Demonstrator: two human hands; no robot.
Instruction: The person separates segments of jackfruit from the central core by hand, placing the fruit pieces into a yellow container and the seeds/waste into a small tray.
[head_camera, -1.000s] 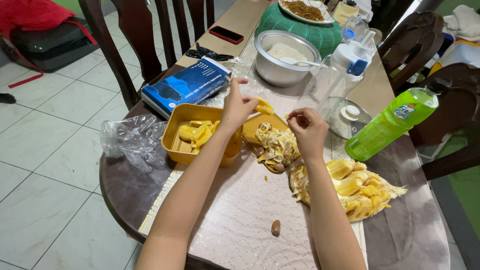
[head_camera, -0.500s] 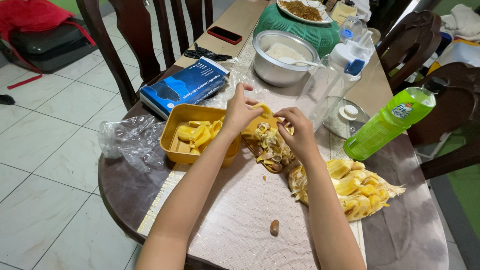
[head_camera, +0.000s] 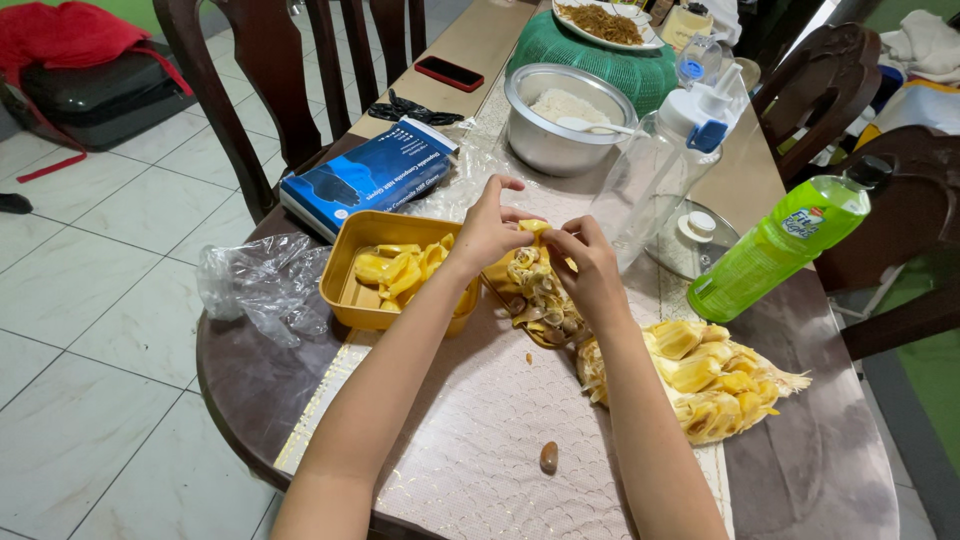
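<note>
My left hand (head_camera: 487, 231) and my right hand (head_camera: 588, 264) meet over the table, both pinching one yellow jackfruit pod (head_camera: 532, 228). Just below them lies a heap of pulled-off jackfruit fibres and skins (head_camera: 538, 296). To the left of my left hand stands a yellow plastic container (head_camera: 352, 293) with several cleaned yellow pods in it. A larger chunk of jackfruit (head_camera: 708, 377) with pods still in it lies right of my right forearm. One brown seed (head_camera: 549, 456) rests on the table mat between my forearms.
A crumpled clear plastic bag (head_camera: 258, 284) lies at the table's left edge, a blue box (head_camera: 370, 176) behind the container. Further back are a metal bowl (head_camera: 560, 140), a clear water bottle (head_camera: 655, 165), a green bottle (head_camera: 775, 245), a glass lid (head_camera: 696, 235), and dark chairs (head_camera: 250, 70).
My two hands were apart, the left near the container and the right above the fibres. They have come together and now pinch one pod between them.
</note>
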